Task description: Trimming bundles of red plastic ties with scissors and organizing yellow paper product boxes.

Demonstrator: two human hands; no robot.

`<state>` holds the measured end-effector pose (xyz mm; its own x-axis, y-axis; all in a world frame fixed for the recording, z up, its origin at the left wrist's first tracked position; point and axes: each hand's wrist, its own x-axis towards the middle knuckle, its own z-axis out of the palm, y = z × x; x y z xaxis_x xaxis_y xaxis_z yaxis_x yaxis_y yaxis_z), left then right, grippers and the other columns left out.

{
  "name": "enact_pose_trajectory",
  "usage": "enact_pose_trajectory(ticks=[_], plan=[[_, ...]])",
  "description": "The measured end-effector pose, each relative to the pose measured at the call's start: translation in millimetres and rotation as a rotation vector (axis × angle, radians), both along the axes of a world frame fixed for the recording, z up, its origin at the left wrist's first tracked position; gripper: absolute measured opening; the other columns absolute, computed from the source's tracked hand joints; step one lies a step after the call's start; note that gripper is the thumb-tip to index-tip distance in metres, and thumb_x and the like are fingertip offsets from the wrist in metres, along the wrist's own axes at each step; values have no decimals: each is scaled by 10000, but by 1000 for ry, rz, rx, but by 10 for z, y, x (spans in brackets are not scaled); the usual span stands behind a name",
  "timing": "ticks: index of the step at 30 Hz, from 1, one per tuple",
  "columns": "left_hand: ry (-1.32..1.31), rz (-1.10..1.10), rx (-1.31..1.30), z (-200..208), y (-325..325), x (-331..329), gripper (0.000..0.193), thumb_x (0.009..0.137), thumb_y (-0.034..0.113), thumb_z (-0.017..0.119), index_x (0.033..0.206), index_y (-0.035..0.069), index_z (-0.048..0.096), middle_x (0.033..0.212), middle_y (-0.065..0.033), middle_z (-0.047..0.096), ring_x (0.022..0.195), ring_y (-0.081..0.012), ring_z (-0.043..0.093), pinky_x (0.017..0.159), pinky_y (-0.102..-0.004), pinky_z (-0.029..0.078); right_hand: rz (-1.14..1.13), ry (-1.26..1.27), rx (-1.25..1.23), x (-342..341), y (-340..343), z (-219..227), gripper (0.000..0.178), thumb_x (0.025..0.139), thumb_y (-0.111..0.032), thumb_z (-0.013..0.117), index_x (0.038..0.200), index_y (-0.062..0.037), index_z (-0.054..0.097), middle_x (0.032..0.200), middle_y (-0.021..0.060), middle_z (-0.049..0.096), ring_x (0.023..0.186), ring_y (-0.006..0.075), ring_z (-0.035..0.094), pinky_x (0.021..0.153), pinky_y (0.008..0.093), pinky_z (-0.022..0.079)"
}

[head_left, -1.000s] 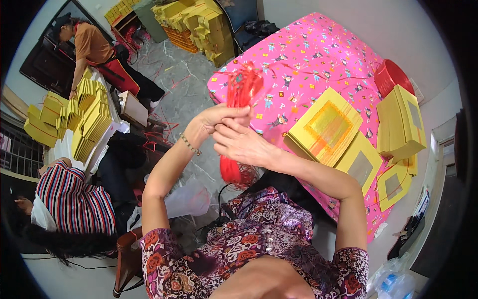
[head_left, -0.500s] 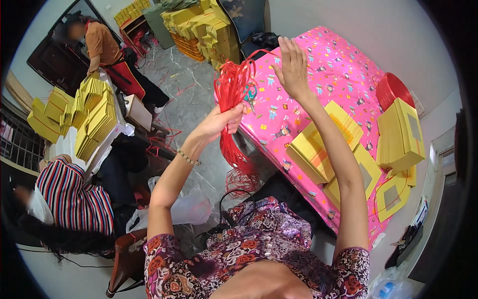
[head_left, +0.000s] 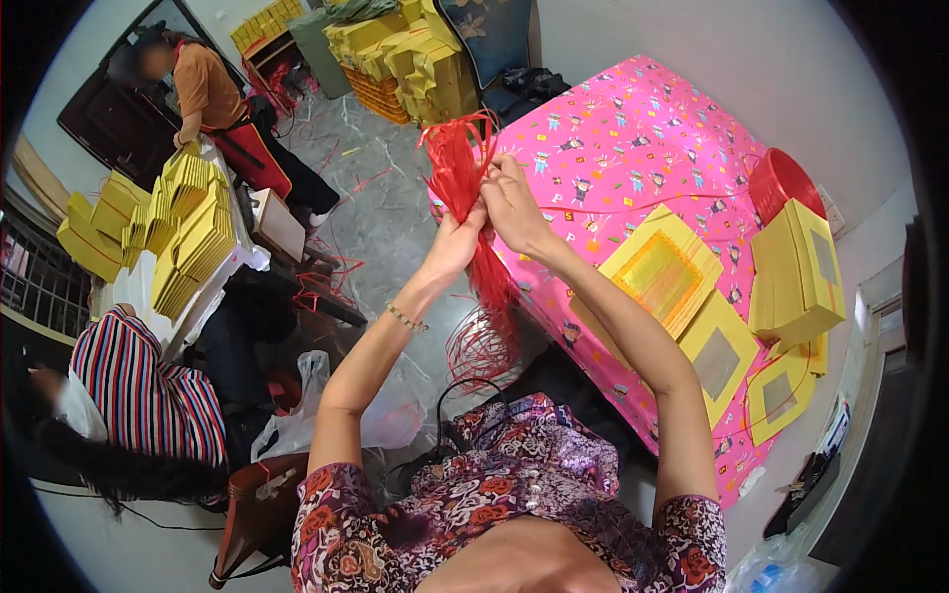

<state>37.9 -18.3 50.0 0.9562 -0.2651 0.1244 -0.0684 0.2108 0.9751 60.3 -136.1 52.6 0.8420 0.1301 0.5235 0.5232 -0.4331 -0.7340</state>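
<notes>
A thick bundle of thin red plastic ribbon strips (head_left: 453, 163) is gripped at its middle by my left hand (head_left: 457, 242), whose fingers are wrapped round it. Its upper ends fan out above the fist, while the lower ends hang down beside the table's edge. My right hand (head_left: 514, 208) is pressed against the bundle's right side, fingers closed on some of the strips; exactly how many is hidden. A single red strip lies across the pink tablecloth (head_left: 603, 128) to the right of my hands.
Yellow cardboard boxes (head_left: 796, 272) and flat yellow pieces (head_left: 717, 356) lie on the table's right, near a red basket (head_left: 786, 186). Leftward, two people work at another table with stacked yellow cardboard (head_left: 193, 237). Red scraps litter the grey floor (head_left: 371, 212). More yellow boxes (head_left: 425, 69) stand behind.
My right hand has come down and left from above the table, from open to closed at the bundle. My left hand has lowered slightly with the bundle.
</notes>
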Motion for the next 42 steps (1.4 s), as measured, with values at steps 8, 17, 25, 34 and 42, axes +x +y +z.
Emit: enact_pose_trajectory(ticks=[8, 17, 25, 34, 42], plan=[[-276, 376, 16, -38, -125, 80, 257, 987, 232, 435, 1115, 32, 532, 886, -25, 595, 808, -126, 540, 778, -277, 425, 38, 20, 229, -242, 61, 62, 436, 952, -358, 396, 1134, 13, 535, 1120, 211, 538, 1109, 334, 480, 937, 410, 370], [-296, -328, -692, 1589, 541, -49, 276, 998, 260, 387, 781, 97, 435, 605, 43, 321, 504, -68, 257, 474, -222, 243, 382, 192, 92, -575, 375, -341, 488, 792, -318, 706, 1148, -46, 513, 687, 135, 568, 615, 304, 555, 605, 367, 448], [-409, -499, -667, 2400, 1182, -171, 192, 957, 83, 391, 770, 51, 418, 610, 20, 330, 511, -77, 285, 500, -230, 273, 516, 623, 106, -726, 526, -1396, 255, 900, -287, 552, 957, -42, 593, 695, 79, 620, 644, 143, 596, 598, 322, 468], [-600, 80, 1224, 908, 1670, 197, 431, 848, 286, 637, 1119, -31, 530, 882, -228, 614, 821, -338, 608, 717, -387, 466, 55, 336, -247, -431, 163, -884, 221, 849, -255, 569, 857, -38, 614, 734, 219, 604, 757, 411, 592, 665, 466, 454], [-824, -282, 1037, 707, 1044, 16, 1034, 653, 402, 799, 1428, 10, 238, 1363, -211, 395, 1227, -320, 445, 1033, -379, 337, 28, 145, -656, -355, 383, -336, 227, 796, -253, 616, 757, -33, 654, 702, 213, 634, 701, 374, 644, 609, 472, 501]])
